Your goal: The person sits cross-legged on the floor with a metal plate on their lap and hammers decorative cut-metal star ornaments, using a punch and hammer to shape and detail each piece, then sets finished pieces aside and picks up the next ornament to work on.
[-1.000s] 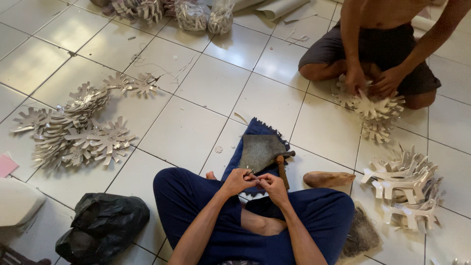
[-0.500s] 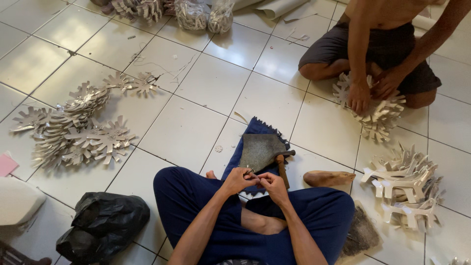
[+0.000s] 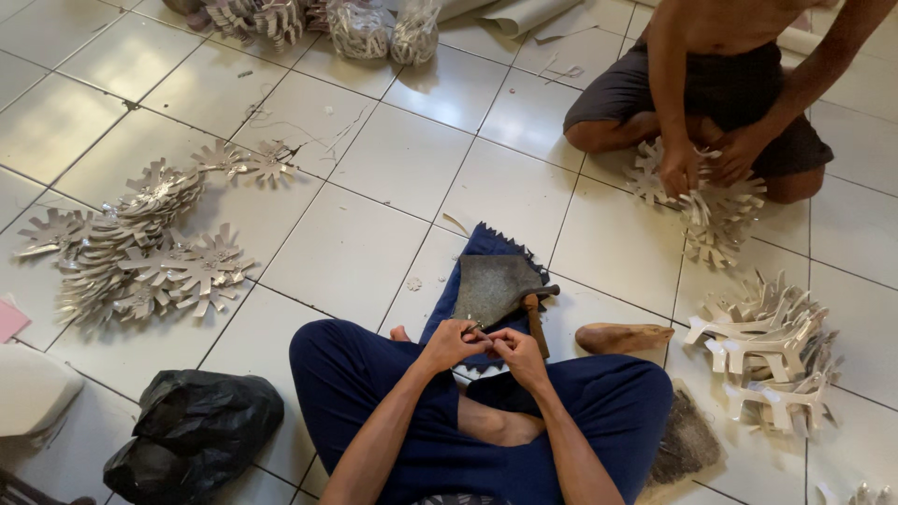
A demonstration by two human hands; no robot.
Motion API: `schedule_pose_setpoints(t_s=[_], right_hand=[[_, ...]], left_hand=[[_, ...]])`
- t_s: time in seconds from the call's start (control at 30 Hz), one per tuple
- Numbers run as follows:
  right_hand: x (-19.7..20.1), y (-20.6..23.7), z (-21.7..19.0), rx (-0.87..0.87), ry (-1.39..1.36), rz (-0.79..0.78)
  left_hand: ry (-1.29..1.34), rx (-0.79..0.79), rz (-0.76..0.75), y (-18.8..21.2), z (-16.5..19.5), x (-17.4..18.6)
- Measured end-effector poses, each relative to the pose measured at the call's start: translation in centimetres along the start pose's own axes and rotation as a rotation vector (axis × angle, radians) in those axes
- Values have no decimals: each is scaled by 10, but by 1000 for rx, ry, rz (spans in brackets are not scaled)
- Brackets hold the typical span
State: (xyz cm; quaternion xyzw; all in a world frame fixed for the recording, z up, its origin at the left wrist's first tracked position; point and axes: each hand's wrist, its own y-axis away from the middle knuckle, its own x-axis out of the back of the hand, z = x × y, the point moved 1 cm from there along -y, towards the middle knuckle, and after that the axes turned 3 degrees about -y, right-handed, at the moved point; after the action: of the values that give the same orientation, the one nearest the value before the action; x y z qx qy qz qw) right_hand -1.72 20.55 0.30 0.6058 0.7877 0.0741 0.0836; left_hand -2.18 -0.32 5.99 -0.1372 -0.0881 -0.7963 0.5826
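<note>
I sit cross-legged in dark blue trousers on a tiled floor. My left hand (image 3: pixel 451 342) and my right hand (image 3: pixel 514 350) meet over my lap, fingers pinched on a small thin piece between them; what it is stays too small to tell. Just beyond my hands lies a grey felt pad (image 3: pixel 493 285) on a blue cloth (image 3: pixel 486 241), with a wooden-handled hammer (image 3: pixel 535 318) resting at the pad's right edge.
A heap of silver star-shaped cutouts (image 3: pixel 140 248) lies at the left. Pale cut shapes (image 3: pixel 772 351) are stacked at the right, beside a wooden block (image 3: pixel 622 337). A black plastic bag (image 3: pixel 196 430) sits near my left knee. Another person (image 3: pixel 725 84) squats opposite, handling cutouts (image 3: pixel 711 210).
My hands have stayed together over my lap with hardly any shift. The other person's hands have moved over the cutouts in front of them.
</note>
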Motion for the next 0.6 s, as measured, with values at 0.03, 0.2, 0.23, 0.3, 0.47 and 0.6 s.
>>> schedule_pose_setpoints(t_s=[0.03, 0.2, 0.23, 0.3, 0.47, 0.6], right_hand=[[0, 0, 1, 0, -9, -1], [1, -2, 4, 6, 16, 6], [1, -2, 4, 4, 26, 11], [1, -2, 3, 0, 46, 16], [0, -1, -1, 0, 67, 21], [-1, 1, -5, -10, 83, 20]], left_hand=[[24, 8, -2, 0, -1, -1], [-9, 14, 4, 0, -3, -2], [-25, 15, 6, 1, -2, -1], [-38, 3, 14, 2, 0, 0], [-50, 18, 10, 2, 1, 0], [-52, 4, 13, 1, -2, -1]])
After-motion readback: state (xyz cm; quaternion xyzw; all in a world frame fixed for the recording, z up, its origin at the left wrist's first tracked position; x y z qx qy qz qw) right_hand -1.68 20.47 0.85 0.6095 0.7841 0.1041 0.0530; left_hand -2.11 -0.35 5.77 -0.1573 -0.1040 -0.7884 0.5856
